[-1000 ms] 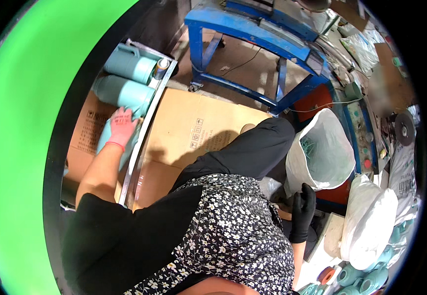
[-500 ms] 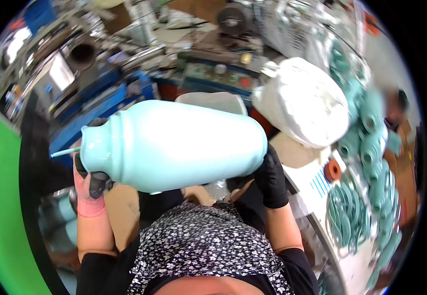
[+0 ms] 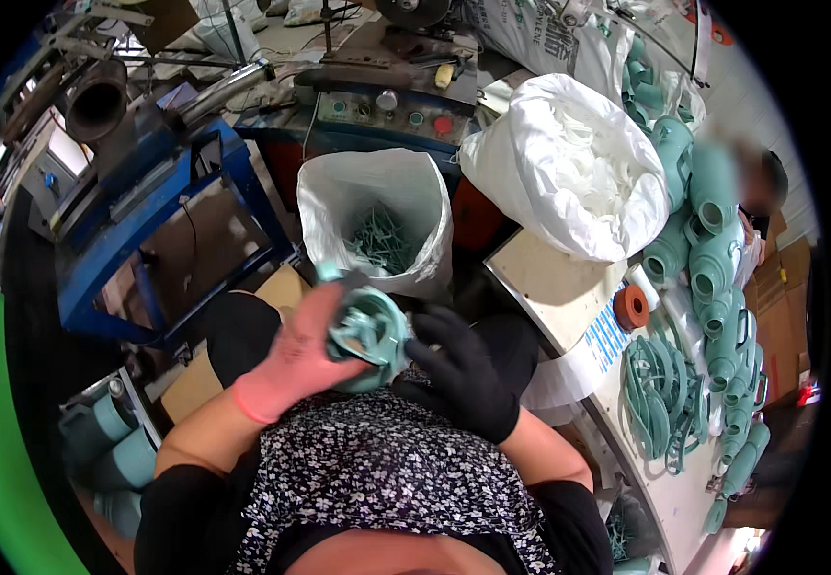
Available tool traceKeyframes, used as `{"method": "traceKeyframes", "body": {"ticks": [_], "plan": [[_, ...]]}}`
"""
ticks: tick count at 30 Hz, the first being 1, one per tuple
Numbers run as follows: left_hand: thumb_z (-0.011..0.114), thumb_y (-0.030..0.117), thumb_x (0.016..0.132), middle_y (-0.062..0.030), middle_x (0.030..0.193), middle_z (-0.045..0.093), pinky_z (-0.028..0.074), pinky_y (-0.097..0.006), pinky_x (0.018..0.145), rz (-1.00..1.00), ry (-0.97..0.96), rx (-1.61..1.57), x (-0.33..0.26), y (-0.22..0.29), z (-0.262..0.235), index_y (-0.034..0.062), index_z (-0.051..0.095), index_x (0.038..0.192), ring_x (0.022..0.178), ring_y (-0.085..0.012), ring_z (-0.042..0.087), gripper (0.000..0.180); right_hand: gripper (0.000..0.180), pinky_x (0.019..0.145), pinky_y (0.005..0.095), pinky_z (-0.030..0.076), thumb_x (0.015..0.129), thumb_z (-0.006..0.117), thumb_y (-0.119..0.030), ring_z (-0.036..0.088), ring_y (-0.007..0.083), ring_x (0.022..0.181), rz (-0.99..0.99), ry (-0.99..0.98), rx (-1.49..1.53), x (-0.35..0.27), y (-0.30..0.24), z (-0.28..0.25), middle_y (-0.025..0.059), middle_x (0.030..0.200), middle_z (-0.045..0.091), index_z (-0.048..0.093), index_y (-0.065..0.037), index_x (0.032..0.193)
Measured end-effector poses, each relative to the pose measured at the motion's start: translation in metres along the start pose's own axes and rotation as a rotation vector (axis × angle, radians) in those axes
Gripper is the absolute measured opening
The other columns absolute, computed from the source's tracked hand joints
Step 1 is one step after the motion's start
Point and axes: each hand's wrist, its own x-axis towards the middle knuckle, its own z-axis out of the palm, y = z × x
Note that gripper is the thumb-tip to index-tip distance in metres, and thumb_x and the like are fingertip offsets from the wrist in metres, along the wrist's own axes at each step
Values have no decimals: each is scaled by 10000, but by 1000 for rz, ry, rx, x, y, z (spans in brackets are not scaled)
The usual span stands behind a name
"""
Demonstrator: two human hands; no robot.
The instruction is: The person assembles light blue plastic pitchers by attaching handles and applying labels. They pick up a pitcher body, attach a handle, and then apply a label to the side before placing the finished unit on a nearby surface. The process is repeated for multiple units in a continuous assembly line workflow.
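A teal plastic container (image 3: 369,335) stands end-on in front of my chest, its round ribbed end facing the camera. My left hand (image 3: 298,356), in a pink glove, grips that end from the left. My right hand (image 3: 461,369), in a black glove, holds it from the right with its fingers curled at the rim. The container's body is hidden behind the hands.
A white bag (image 3: 379,222) of teal plastic scraps stands just beyond the hands. A larger white sack (image 3: 578,182) lies at the right on a bench (image 3: 549,283) with teal rings (image 3: 662,393) and stacked teal containers (image 3: 717,278). A blue machine frame (image 3: 152,225) stands left. Another person (image 3: 765,192) sits far right.
One second ago my left hand reached to teal containers low on my left. Half a second ago both hands held the container sideways, filling the view. Now it points end-on, over my lap.
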Motion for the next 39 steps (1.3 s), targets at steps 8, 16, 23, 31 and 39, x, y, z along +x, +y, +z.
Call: {"method": "traceKeyframes", "body": {"ticks": [8,16,23,31,39], "plan": [[786,294,595,-240,1194,518,369,-490,977,167,5,241,-3,-19,61,-67,419,1299,1147,-395,473,872,532,892,458,439,682,746,-255,550,332,1031,16,-202,-36,11,0,20,148,1098,560,534,-45,1123],[796,254,583,-189,1165,543,374,-468,947,159,-89,219,-14,-16,65,-43,398,1325,1108,-373,497,893,443,867,455,441,646,752,-317,567,298,993,22,-353,-58,-11,3,39,111,1023,576,570,-71,967],[812,329,550,-209,1198,527,368,-477,975,220,53,285,10,70,-19,-63,461,1268,1103,-417,477,890,371,915,455,443,717,641,-215,551,280,1075,-329,-52,-269,54,-35,-27,102,1092,570,574,-79,1056],[850,224,638,-171,1163,589,449,-428,921,421,418,253,98,41,-40,-13,379,1375,1044,-356,578,907,373,823,367,504,791,689,-92,614,306,972,47,288,-306,51,67,-115,129,1046,626,609,-73,1155],[872,111,618,-159,1322,491,395,-409,1030,358,444,124,109,21,-37,32,205,1469,1201,-284,494,1085,229,751,411,522,807,578,-30,637,328,825,569,392,-826,18,332,-198,167,987,641,657,-53,1021]]}}
